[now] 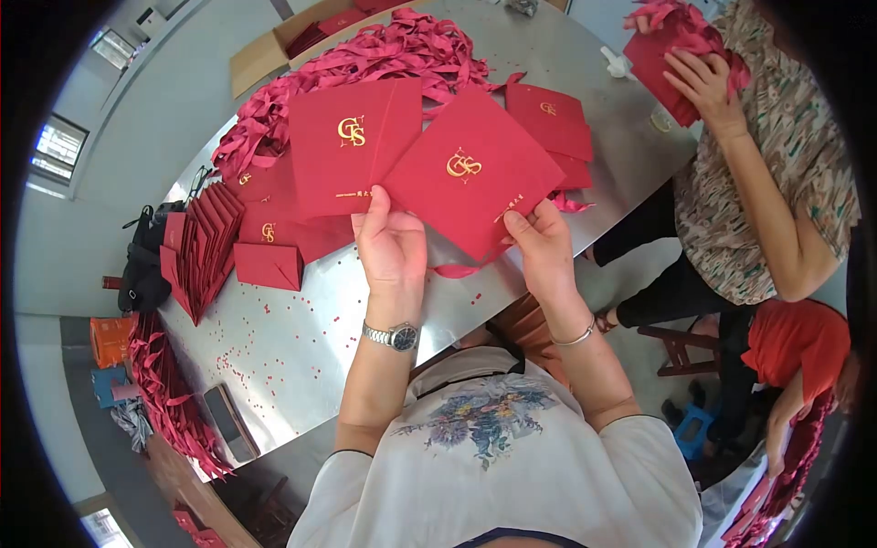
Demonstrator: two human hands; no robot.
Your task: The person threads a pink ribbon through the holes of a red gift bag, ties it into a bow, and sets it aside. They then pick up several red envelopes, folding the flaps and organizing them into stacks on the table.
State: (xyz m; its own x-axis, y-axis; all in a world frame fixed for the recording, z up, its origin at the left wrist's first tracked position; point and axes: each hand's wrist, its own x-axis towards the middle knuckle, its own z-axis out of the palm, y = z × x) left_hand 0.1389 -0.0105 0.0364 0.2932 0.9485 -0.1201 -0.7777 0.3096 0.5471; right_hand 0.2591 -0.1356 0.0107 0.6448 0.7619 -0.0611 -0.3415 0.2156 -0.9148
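Two flat red paper bags with gold lettering are in front of me above the metal table. My left hand (pixel 391 245) pinches the lower edge of the left bag (pixel 320 151), thumb in front and fingers partly hidden. My right hand (pixel 545 248) grips a lower corner of the right bag (pixel 489 137), which is turned at an angle and overlaps the other. Beneath and beside them lie more red bags (pixel 548 114), and a folded one (pixel 265 265) rests to the left. A watch is on my left wrist, a bracelet on my right.
Red ribbons (pixel 365 57) are heaped at the back of the table (pixel 301 365). Standing bags (pixel 206 242), a black bag (pixel 146 260) and a phone (pixel 231 422) are at left. At right, a co-worker's hand (pixel 703 87) holds a red bag; another person in red (pixel 799 347) is lower right.
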